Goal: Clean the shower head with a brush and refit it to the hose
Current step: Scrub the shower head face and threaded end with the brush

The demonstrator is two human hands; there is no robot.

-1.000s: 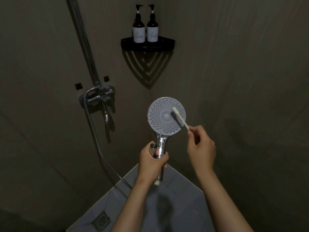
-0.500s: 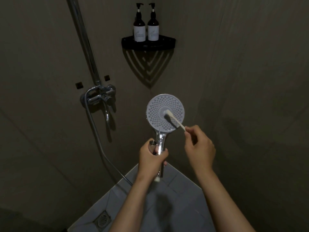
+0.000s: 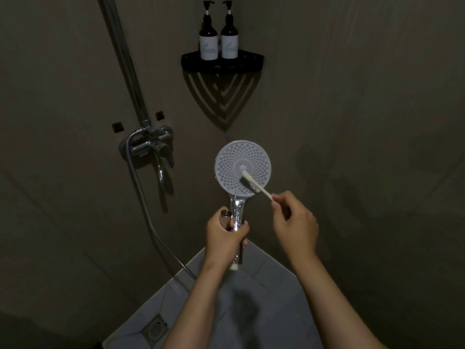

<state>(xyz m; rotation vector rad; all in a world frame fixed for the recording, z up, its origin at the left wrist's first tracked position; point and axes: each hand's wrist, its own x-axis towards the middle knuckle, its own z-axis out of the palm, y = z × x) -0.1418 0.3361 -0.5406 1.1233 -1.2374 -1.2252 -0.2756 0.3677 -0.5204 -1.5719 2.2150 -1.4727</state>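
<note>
While the shower head (image 3: 243,170) is held upright in front of the tiled corner, its round spray face is turned toward the camera and its chrome handle runs straight down, so the long axis is close to vertical. The handle is gripped by the left hand (image 3: 224,241), whose fingers are curled tightly around its lower part; the handle's pale bottom end shows just below the fist, and no hose is joined there. A metal fitting is seen at the top of the same fist, beside the handle; whether it is the hose end cannot be told. The brush (image 3: 254,183), a slim pale toothbrush, is pinched at its tail between thumb and fingertips of the right hand (image 3: 295,222), the remaining fingers loosely bent. Its long axis slants from lower right to upper left, with the dark bristled head laid against the lower right part of the spray face, just below the centre. The hose (image 3: 141,195) hangs from the wall mixer tap (image 3: 149,144) at the left and trails down toward the floor. Two pump bottles (image 3: 219,36) stand on the corner shelf (image 3: 221,65) above.
</note>
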